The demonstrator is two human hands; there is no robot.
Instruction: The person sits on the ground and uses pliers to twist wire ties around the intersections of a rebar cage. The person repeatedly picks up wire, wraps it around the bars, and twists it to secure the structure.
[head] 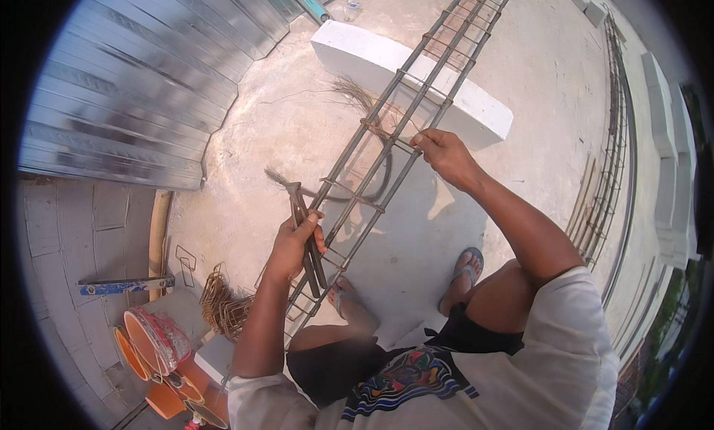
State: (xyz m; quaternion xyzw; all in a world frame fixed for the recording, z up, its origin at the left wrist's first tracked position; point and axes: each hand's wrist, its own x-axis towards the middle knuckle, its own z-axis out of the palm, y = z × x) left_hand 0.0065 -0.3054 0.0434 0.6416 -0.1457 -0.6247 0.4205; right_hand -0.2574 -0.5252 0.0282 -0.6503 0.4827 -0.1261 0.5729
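My left hand (298, 243) is closed around the handles of steel end-cutting pincers (296, 198), whose head points away from me. A long rebar cage (394, 137) with wire-tied stirrups runs diagonally before me, just right of the pincers. At its right bar, my right hand (446, 158) pinches what looks like thin tie wire beside a stirrup; the fingers hide its end. The cage crosses over a white lightweight concrete block (474, 111). A curved bundle of tie wire (389, 171) lies on the floor beneath it, frayed at both ends.
Rusty stirrups (220, 302) are heaped at lower left, near stacked buckets (159, 341) and a blue spirit level (125, 285). Corrugated metal sheeting (139, 90) borders the left. Along the right lie another rebar cage (611, 151) and white blocks (666, 168).
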